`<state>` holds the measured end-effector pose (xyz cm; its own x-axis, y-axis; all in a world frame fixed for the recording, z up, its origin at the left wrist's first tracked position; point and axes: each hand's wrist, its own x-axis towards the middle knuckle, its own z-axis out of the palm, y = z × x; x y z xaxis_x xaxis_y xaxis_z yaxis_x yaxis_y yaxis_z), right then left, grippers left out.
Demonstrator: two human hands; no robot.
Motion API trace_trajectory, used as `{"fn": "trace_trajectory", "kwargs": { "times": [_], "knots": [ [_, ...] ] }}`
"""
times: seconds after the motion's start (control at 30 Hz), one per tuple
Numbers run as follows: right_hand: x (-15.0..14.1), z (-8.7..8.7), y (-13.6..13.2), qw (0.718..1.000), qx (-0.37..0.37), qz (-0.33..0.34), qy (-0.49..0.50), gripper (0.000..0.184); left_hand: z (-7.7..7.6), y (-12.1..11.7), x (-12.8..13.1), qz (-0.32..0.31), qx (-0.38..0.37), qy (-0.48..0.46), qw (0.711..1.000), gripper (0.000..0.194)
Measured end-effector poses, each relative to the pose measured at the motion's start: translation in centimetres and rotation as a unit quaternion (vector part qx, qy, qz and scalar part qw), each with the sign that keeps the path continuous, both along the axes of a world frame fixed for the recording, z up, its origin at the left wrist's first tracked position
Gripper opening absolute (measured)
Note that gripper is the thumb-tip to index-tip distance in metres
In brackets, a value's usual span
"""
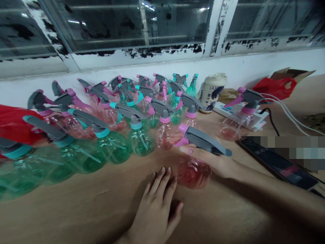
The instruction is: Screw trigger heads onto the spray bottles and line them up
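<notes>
My right hand (pixel 213 157) is wrapped round the neck of a spray bottle (pixel 194 174) with a clear red body and a pink and grey trigger head. The bottle stands upright, and its collar is hidden behind my fingers. Flat on the tabletop (pixel 101 213), just left of that bottle, lies my left hand (pixel 157 201), fingers stretched out and holding nothing. Close behind stand more red spray bottles (pixel 164 134) with pink collars. Green spray bottles (pixel 115 149) with turquoise collars line up to the left.
A paper coffee cup (pixel 212 91) stands behind, beside a white power strip (pixel 227 108). One red spray bottle (pixel 232 130) is set apart near a phone (pixel 276 162) on the right. Red plastic bags (pixel 276 88) lie at both sides, with windows (pixel 132 23) above the wall.
</notes>
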<state>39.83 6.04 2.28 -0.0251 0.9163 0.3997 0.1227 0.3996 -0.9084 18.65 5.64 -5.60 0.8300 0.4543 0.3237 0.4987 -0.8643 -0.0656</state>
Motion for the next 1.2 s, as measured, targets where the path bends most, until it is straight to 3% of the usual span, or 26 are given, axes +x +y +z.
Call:
{"fn": "trace_trajectory", "kwargs": {
  "times": [0.2, 0.37, 0.63, 0.77, 0.93, 1.2],
  "knots": [
    [-0.04, 0.02, -0.08, 0.999, -0.028, 0.020, 0.019, 0.015, 0.02, 0.03, 0.08, 0.001, 0.006, 0.007, 1.000, 0.049],
    [-0.12, 0.32, 0.07, 1.000, -0.012, -0.001, -0.019, 0.005, 0.01, -0.03, 0.08, 0.003, 0.008, 0.010, 1.000, 0.050],
    [-0.12, 0.46, -0.02, 0.999, 0.021, -0.018, -0.036, 0.012, -0.07, 0.01, 0.03, 0.001, -0.003, 0.001, 1.000, 0.048],
    [-0.21, 0.37, -0.08, 0.998, 0.002, -0.039, -0.042, 0.021, -0.02, 0.00, 0.00, 0.001, -0.011, -0.001, 1.000, 0.048],
    [-0.11, 0.13, 0.05, 0.998, 0.022, -0.042, -0.048, 0.006, 0.05, -0.01, 0.02, 0.002, -0.024, -0.006, 1.000, 0.048],
    [-0.01, -0.39, -0.25, 0.992, 0.028, -0.085, -0.084, 0.010, 0.23, -0.02, 0.13, 0.004, -0.013, 0.008, 1.000, 0.048]
  ]
}}
